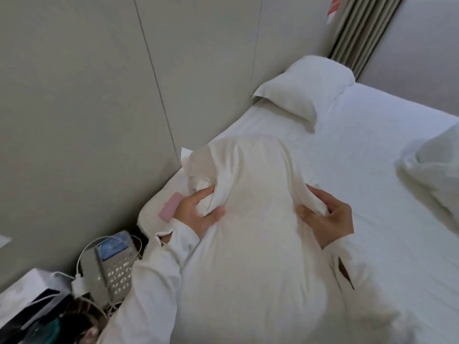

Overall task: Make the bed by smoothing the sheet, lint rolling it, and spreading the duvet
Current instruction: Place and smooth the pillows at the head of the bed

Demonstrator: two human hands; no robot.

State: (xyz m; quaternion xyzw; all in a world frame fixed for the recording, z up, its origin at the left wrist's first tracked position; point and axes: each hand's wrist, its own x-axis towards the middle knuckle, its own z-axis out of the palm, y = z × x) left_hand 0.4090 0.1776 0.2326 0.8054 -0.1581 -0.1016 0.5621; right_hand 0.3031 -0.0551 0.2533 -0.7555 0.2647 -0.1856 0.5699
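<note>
I hold a cream-white pillow upright over the near corner of the bed. My left hand grips a bunch of its cover on the left side, and my right hand grips its right edge. The white sheet lies fairly smooth across the mattress. A bunched white duvet sits at the right edge of the view. A pink lint-roller-like object lies on the bed corner just behind my left hand.
A second white pillow rests at the head of the bed against the grey panelled wall. A desk phone with cables and a bag sit beside the bed at lower left. Curtains hang at the back.
</note>
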